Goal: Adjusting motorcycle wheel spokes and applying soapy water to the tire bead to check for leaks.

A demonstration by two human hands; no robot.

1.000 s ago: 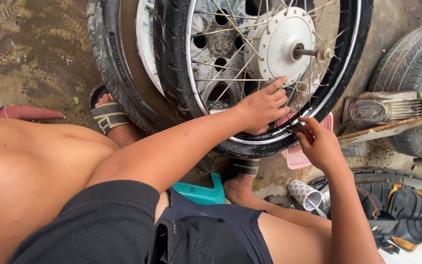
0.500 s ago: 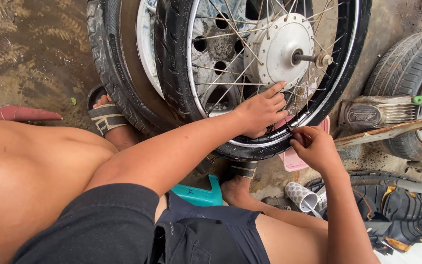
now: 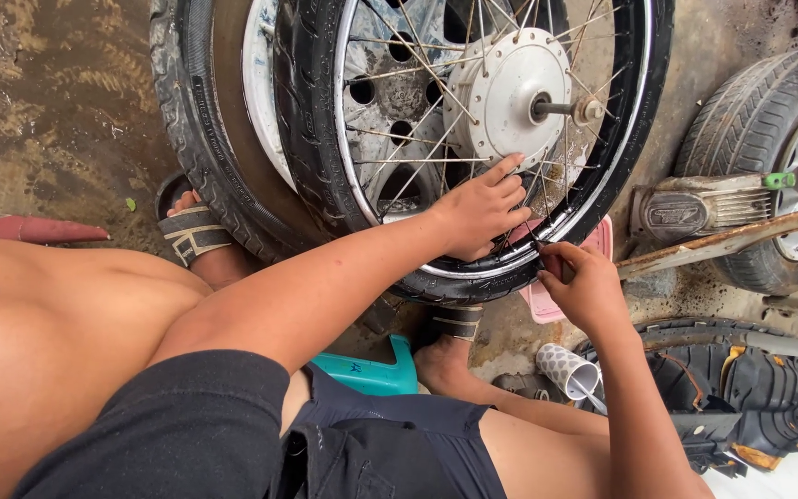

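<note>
Bracing a spoked wheel (image 3: 473, 139) upright btwn sandalled feet, a person spreads the left hand (image 3: 482, 211) open over the spokes to steady it; right hand (image 3: 582, 282), fingers pinched together, works at the rim (image 3: 510, 263) w/ something too small to tell.

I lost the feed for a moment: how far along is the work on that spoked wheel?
Done: the tyre sits on the spoked wheel along the visible rim. In hand: the left hand presses on the spokes by the rim while the right hand pinches something small at the rim's edge. Left: whatever goes on at that spot; I cannot tell more.
</note>
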